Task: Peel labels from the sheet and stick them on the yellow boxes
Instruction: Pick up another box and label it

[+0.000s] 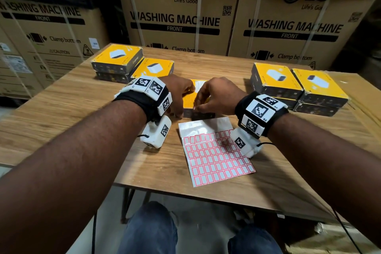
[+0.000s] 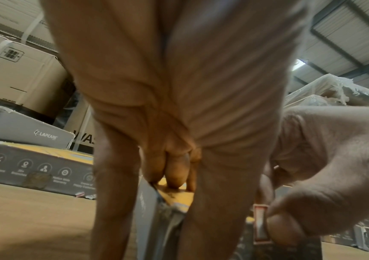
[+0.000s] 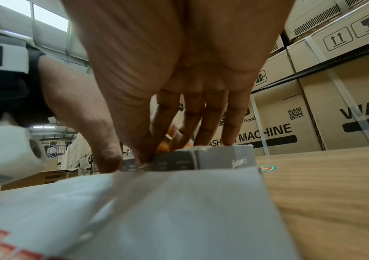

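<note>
A yellow box (image 1: 188, 102) with dark sides lies at the table's middle, both hands on it. My left hand (image 1: 179, 93) grips its near left corner, fingertips curled onto the yellow top (image 2: 179, 195). My right hand (image 1: 216, 95) lays straight fingers across the top, and its thumb (image 2: 286, 228) presses a red-bordered label (image 2: 261, 227) against the dark front side (image 3: 219, 158). The label sheet (image 1: 216, 156), with several rows of red-framed labels, lies flat just in front of the box under my right wrist, its upper rows bare.
Yellow boxes are stacked at the back left (image 1: 117, 57) and in two stacks at the right (image 1: 274, 80). Large washing machine cartons (image 1: 175, 18) stand behind the wooden table (image 1: 82, 109). My knees show below the front edge.
</note>
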